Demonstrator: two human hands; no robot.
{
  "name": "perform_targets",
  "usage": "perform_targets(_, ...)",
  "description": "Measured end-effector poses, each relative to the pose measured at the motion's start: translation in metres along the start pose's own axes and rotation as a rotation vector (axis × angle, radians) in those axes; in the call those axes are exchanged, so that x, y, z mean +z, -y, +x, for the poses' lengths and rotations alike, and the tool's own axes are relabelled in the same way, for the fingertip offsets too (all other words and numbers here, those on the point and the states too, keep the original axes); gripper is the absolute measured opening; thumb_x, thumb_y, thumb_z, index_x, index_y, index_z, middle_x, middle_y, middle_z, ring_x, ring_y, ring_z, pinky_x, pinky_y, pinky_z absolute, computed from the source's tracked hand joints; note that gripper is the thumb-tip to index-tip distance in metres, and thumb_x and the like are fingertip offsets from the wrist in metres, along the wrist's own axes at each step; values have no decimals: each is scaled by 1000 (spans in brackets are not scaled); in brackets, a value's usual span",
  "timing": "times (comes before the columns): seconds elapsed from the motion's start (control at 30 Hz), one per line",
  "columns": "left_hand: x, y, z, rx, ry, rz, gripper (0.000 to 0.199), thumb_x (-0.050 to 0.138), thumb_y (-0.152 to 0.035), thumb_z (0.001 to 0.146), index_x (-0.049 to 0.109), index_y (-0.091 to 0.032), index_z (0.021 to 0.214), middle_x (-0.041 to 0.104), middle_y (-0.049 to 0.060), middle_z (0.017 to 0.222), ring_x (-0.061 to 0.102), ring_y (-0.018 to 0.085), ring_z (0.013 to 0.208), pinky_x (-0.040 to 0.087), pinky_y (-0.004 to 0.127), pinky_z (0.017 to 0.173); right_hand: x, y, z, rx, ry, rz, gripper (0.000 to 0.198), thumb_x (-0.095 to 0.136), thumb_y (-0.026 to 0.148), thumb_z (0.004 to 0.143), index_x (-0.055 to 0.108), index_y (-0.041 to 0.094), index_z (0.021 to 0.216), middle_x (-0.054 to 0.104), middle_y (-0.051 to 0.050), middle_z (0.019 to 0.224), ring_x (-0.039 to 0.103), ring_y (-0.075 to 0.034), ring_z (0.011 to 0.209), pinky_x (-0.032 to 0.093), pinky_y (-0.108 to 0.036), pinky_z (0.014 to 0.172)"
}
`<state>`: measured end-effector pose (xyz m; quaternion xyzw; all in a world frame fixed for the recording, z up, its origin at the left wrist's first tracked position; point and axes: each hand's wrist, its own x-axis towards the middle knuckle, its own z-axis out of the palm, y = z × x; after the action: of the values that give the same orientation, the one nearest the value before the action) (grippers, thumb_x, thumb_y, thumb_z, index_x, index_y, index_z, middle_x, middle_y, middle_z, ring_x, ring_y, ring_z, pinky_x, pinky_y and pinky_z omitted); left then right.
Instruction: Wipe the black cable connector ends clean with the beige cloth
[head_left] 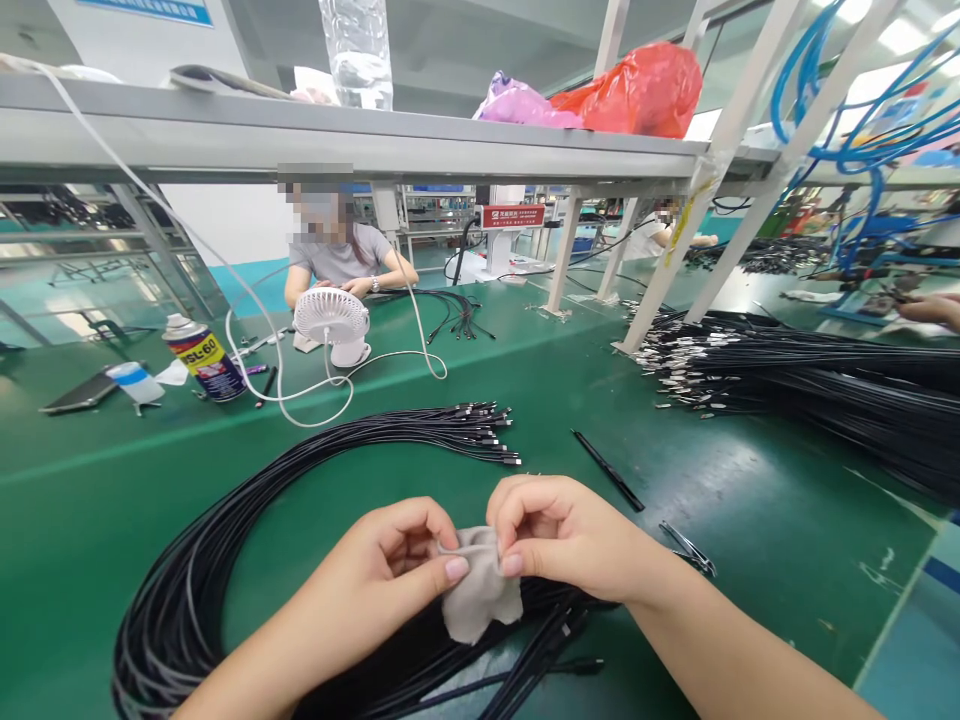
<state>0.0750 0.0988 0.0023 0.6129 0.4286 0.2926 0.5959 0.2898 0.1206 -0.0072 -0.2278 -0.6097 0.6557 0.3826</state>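
In the head view, the left hand (409, 565) and the right hand (551, 530) meet over the near part of the desk (60, 560), each with thumb and forefinger closed on a small grey cloth (484, 605). The cloth is bunched along its top between them, and its lower part hangs loose above the cables (199, 560). Whether anything is wrapped in the fold, I cannot tell.

The cables curve round from beneath the hands, up the left side, to plugs lying just beyond the fingers; other plugs lie close below the right hand. The loose flap could snag on one of these near plugs if the cloth were dragged sideways, pulling the bundle out of line. Only the fingertips grip, so a sharp tug might slip the cloth from one hand.

Tweezers (607, 470) and clippers (686, 550) lie near the right forearm; a wide sweep of that arm could knock them. Farther off, the can (206, 360) stands tilted-looking beside the white cord (307, 425) of the fan (330, 315); a catch on the cord might tip either. A larger cable pile (840, 390) lies to the right, well apart, and a co-worker (337, 255) sits across the desk.
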Motion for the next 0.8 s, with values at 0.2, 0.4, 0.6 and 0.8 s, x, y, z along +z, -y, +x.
perform_targets(0.2, -1, -5, -4, -3, -79, 224, 22, 61, -37, 83, 56, -18, 74, 56, -2, 65, 52, 12, 61, 40, 23, 58, 0, -8, -1, 123, 50, 13, 20, 77, 22, 72, 63, 14, 82, 58, -1, 79, 53, -10, 69, 42, -23, 64)
perform_targets(0.4, 2, -18, -13, -9, -49, 388, 18, 55, -33, 84, 53, -20, 71, 59, -3, 59, 56, 14, 57, 43, 25, 58, 9, -11, 0, 125, 73, -226, 26, 81, 27, 66, 66, 15, 84, 60, 0, 78, 55, -13, 74, 43, -25, 69)
perform_targets(0.6, -1, -17, -12, 86, -86, 553, 14, 59, -29, 81, 61, -21, 70, 66, -1, 69, 60, 15, 69, 44, 24, 65, 14, -13, 2, 91, -7, -330, 16, 77, 26, 69, 65, 15, 67, 58, 0, 73, 55, -13, 70, 42, -24, 64)
perform_targets(0.8, -10, -14, -8, 43, -120, 492, 10, 66, -27, 76, 66, -21, 67, 71, 0, 70, 64, 16, 70, 46, 24, 65, 16, -7, 1, 153, -87, -386, 15, 74, 27, 69, 66, 15, 69, 60, -1, 73, 56, -14, 65, 42, -25, 59)
